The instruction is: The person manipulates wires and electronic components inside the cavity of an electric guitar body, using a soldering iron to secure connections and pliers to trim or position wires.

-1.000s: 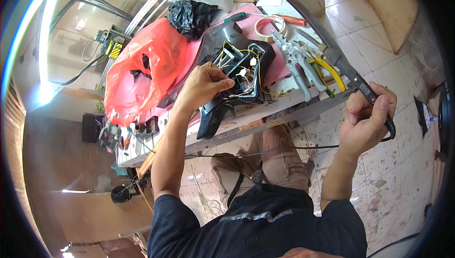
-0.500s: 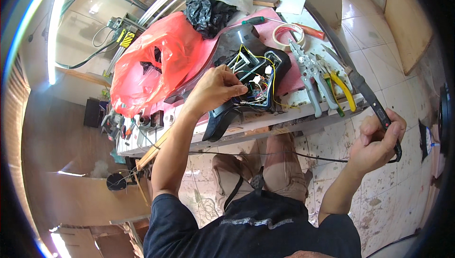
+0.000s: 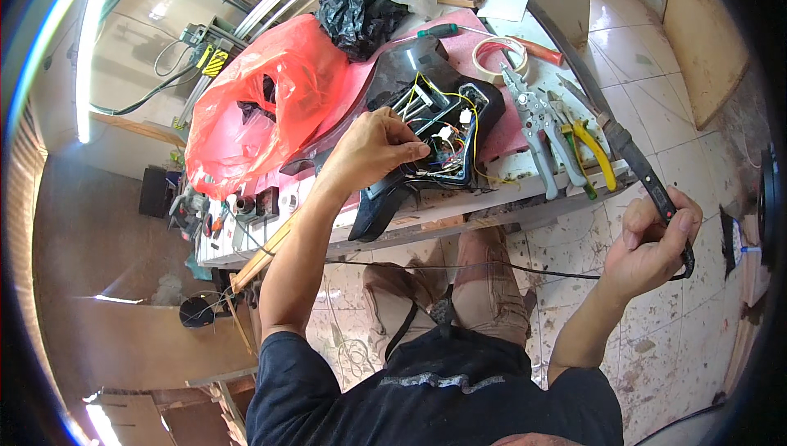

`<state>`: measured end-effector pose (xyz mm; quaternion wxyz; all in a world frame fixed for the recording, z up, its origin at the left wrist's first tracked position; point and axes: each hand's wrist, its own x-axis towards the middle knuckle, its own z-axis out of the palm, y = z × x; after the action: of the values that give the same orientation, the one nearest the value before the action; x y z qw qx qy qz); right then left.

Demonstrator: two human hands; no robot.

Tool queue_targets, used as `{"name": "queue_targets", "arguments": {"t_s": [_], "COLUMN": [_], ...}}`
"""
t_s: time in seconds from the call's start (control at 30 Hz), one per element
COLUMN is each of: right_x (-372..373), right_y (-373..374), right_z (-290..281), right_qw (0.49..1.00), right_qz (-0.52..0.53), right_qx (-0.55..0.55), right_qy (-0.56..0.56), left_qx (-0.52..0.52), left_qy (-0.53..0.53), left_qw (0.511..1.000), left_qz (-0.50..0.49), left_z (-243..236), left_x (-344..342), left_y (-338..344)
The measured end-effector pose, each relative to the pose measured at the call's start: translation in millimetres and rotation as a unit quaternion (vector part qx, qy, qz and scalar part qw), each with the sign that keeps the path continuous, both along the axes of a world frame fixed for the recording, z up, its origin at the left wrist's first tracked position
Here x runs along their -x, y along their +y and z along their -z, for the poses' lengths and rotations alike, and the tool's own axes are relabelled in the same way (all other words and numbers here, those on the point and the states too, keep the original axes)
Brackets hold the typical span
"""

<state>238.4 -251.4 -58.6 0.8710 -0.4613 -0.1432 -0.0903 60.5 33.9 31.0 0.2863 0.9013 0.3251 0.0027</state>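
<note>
Take your body as the clock's centre, 12 straight ahead.

1. The open black housing (image 3: 489, 110) lies at 12 o'clock on the counter (image 3: 426, 222). One prong juts over the near edge, so a downward press there could tip or slide it.

2. Your left hand (image 3: 369, 151), between 11 and 12, reaches in with the fingers narrow, thumb and forefinger close together. I cannot tell whether a wire sits between them; if one does, a sharp tug could pull it off its joint.

3. Your right hand (image 3: 656, 241), at 2 o'clock, has its fingers wrapped round the rear of what looks like a soldering iron (image 3: 643, 174). Such a far-back grip could let the tip wander; if it is hot, it could scorch insulation or your left fingers.

4. That tip points toward 1 o'clock, near the wire stripper (image 3: 537, 114) and yellow-handled pliers (image 3: 597, 157); a careless sweep could knock them.

5. The black cord (image 3: 541, 270) crosses before your knees; a shifting leg could snag it and jerk the iron.

6. The loose yellow wire (image 3: 489, 177) trails from the housing's 4 o'clock side, where a passing sleeve or tool could catch it.
</note>
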Motion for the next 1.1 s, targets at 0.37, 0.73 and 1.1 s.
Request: {"name": "queue_targets", "arguments": {"t_s": [0.37, 0.73, 1.1], "right_x": [3, 6, 4], "right_y": [1, -1, -6], "right_z": [-2, -1, -2], "right_qw": [1.0, 1.0, 1.0], "right_qz": [0.012, 0.014, 0.001], "right_qx": [0.012, 0.008, 0.002], "right_qy": [-0.015, -0.009, -0.007], "left_qx": [-0.018, -0.11, -0.207], "left_qy": [-0.013, -0.076, -0.114], "left_qw": [1.0, 0.989, 0.971], "left_qz": [0.005, -0.058, -0.04], "left_z": [0, 19, 26], "left_x": [0, 10, 12], "left_y": [-1, -30, -37]}}
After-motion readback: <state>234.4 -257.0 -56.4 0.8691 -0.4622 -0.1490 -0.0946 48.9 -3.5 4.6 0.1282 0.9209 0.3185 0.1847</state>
